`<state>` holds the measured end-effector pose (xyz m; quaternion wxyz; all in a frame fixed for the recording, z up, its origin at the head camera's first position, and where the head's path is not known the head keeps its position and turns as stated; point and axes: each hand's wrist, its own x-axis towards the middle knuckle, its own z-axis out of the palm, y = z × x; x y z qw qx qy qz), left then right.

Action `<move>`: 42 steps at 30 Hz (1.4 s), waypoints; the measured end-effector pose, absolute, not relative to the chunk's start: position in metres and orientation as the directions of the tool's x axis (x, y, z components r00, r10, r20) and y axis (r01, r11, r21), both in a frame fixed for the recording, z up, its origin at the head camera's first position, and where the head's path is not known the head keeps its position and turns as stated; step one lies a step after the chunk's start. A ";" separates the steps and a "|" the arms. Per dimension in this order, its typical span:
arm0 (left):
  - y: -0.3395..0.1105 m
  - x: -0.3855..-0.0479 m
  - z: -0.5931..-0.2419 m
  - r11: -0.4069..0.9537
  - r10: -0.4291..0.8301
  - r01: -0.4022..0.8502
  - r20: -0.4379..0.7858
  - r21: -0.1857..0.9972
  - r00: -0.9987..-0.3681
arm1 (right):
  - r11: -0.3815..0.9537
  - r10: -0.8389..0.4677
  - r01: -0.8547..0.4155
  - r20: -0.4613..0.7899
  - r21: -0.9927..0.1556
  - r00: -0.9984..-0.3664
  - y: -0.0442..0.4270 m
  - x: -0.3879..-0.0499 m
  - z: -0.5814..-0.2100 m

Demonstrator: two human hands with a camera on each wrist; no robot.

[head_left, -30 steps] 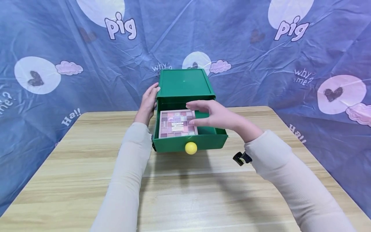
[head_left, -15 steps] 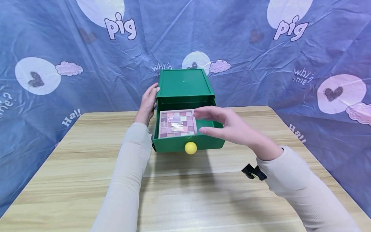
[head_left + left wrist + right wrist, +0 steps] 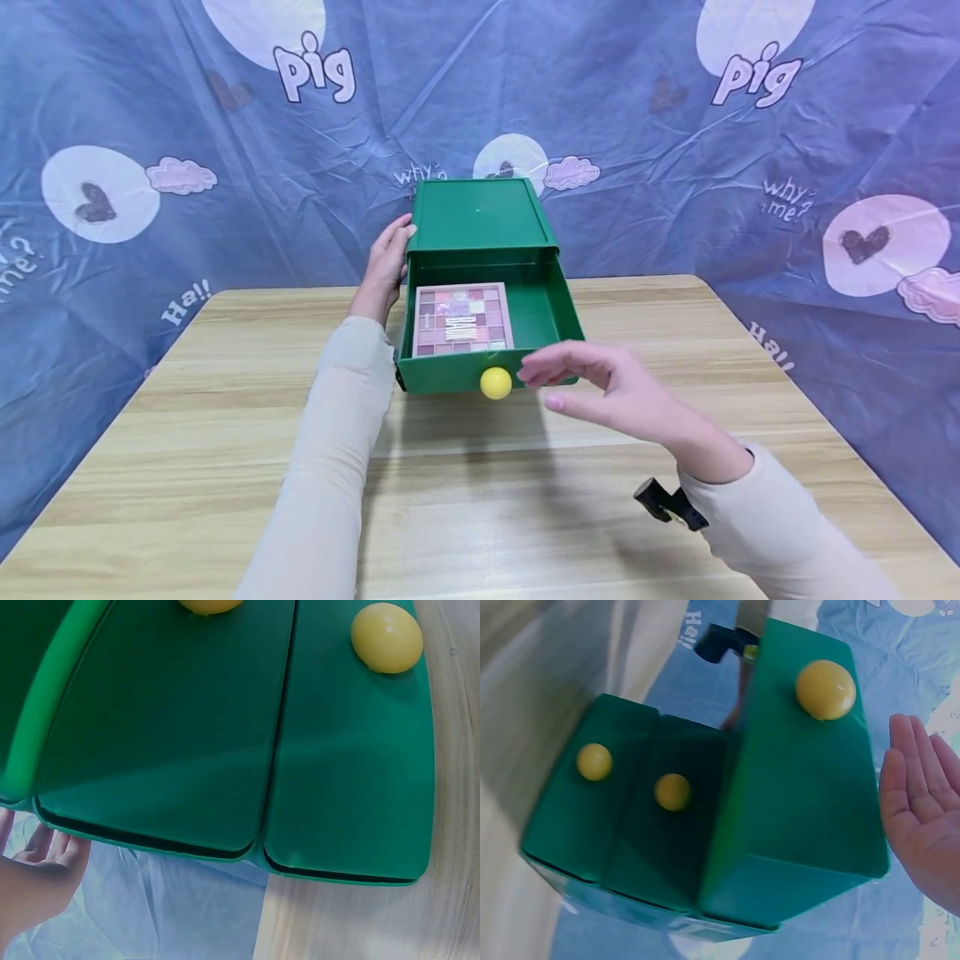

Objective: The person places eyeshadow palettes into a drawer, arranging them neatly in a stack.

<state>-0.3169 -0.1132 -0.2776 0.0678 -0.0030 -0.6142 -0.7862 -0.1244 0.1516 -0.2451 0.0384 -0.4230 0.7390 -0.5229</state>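
Observation:
A green drawer cabinet [image 3: 480, 215] stands on the table with its top drawer [image 3: 441, 374] pulled out. Inside that drawer, on the left, lies a pink eyeshadow palette [image 3: 480, 310] with a grid of coloured squares. My left hand [image 3: 386, 265] rests against the cabinet's left side, its fingertips touching the wall in the left wrist view. Before the right part of the drawer front hovers my right hand [image 3: 611, 387], fingers loosely bent, holding nothing, close to the yellow round knob [image 3: 495, 383]. The right wrist view shows its palm [image 3: 930, 817] beside the drawer.
Two lower drawers [image 3: 352, 780] are closed, each with a yellow knob [image 3: 594, 762]. Wooden tabletop [image 3: 225, 467] surrounds the cabinet. Directly behind hangs a blue printed cloth [image 3: 615, 108]. A black clip-like piece [image 3: 670, 504] is attached at the right sleeve.
My right hand has drawn back out of the drawer, toward me and to the right, with nothing in it. The palette stays in the drawer; my left hand has not moved.

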 end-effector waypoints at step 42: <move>-0.113 -0.319 -0.277 -0.252 -0.126 0.107 0.077 0.962 -0.989 | -0.061 -0.325 -0.126 0.140 -0.990 -0.935 0.094 -0.130 -0.319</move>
